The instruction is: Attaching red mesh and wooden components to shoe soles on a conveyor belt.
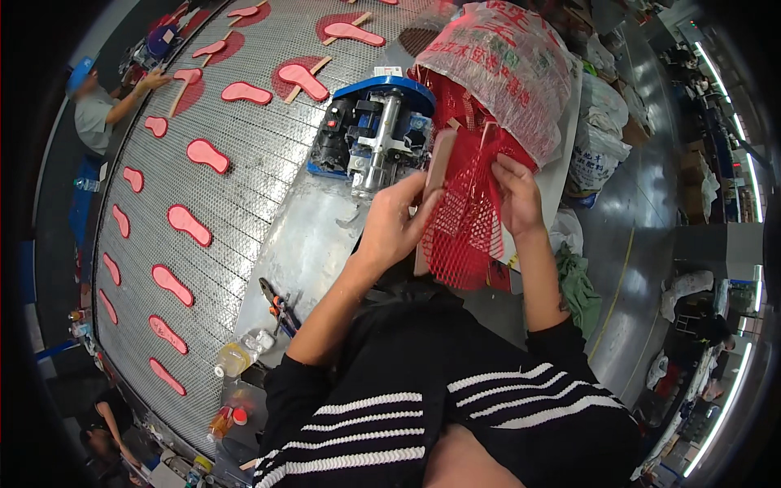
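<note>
L hand (396,218) gripping brown strip (441,159), R hand (521,193) pinching red mesh (462,244) by edge; metal bench (303,236) leaving room @ 9 o'clock.

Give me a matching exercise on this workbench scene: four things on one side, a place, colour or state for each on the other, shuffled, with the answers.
Things
1. Held mesh
2. Flat strip
3. Machine
4. Pliers

Places, colours, states
A. Lying near the bottle of yellowish liquid
B. Has a curved blue edge
C. Red and full of holes
D. Gripped in the left hand

Pairs: 1-C, 2-D, 3-B, 4-A
</note>
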The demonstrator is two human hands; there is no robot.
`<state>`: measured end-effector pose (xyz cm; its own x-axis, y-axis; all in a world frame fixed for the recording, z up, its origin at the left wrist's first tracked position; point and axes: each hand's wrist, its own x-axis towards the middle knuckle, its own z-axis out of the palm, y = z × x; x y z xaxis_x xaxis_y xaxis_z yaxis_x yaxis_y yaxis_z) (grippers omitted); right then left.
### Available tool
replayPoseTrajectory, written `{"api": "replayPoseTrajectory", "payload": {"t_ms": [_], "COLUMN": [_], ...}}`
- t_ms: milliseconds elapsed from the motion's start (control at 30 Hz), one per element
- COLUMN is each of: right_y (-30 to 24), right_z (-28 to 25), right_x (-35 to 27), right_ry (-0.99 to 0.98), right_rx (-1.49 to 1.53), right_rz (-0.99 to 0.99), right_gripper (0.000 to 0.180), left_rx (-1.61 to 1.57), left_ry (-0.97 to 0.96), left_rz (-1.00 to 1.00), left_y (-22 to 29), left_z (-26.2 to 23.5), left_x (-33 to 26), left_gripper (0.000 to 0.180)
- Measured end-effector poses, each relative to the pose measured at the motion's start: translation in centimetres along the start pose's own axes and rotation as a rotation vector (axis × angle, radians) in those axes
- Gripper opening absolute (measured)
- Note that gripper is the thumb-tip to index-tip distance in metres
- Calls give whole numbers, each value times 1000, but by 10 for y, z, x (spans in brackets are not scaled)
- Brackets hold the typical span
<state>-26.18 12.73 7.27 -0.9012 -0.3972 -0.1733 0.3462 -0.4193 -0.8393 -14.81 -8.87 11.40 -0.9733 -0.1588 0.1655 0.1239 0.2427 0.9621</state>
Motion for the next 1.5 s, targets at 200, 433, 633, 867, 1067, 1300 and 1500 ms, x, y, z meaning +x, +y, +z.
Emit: {"api": "replayPoseTrajectory", "payload": {"t_ms": [200, 433, 633, 867, 1067, 1300, 1500], "right_y": [38, 41, 36, -57, -27, 42, 52], "right_z": [8, 6, -45, -82, -47, -37, -39], "right_x": [-26, -96, -73, 13, 16, -41, -58], "right_ry": [10, -331, -110, -22, 63, -457, -188], "right_rx": [439, 390, -119, -308, -708, 243, -256], "right_rz": [153, 310, 378, -44, -204, 456, 354], "right_gripper": [62, 78, 51, 54, 72, 60, 46], "left_rx": [77, -184, -272, -301, 134, -29, -1125], "left_ry": [112, 50, 142, 467, 116, -27, 385], "left_rz": [-142, -428, -407, -64, 380, 210, -500], "left_y": [-12, -52, -39, 18, 21, -26, -78], "left_z": [14, 9, 0, -61, -48, -5, 27], "left_x": [-11, -34, -38, -53, -66, -97, -116], "left_gripper": [18, 22, 20, 18, 10, 5, 78]}}
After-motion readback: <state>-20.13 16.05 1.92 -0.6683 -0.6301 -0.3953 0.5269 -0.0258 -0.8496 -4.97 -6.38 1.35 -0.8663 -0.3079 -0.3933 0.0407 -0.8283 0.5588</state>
